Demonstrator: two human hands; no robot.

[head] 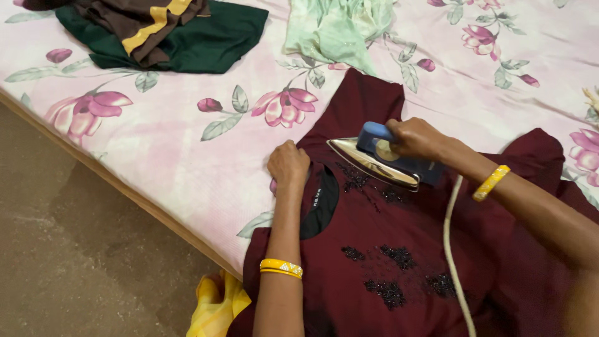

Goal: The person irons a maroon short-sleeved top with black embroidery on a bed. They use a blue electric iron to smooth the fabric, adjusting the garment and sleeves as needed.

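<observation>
A maroon garment (387, 274) with dark bead patches lies spread on a floral bedsheet (156, 137). My right hand (415, 137) grips the blue handle of an electric iron (380, 161), whose shiny soleplate rests on the garment near the shoulder. My left hand (288, 163) is closed on the garment's edge beside the black-lined neckline, pinning it down. Both wrists wear yellow bangles. The iron's white cord (450, 249) trails across the garment toward me.
A folded dark green and brown cloth pile (168, 31) lies at the far left of the bed. A pale green garment (337, 28) lies at the far middle. A yellow cloth (215, 306) hangs by the bed edge above the brown floor (75, 262).
</observation>
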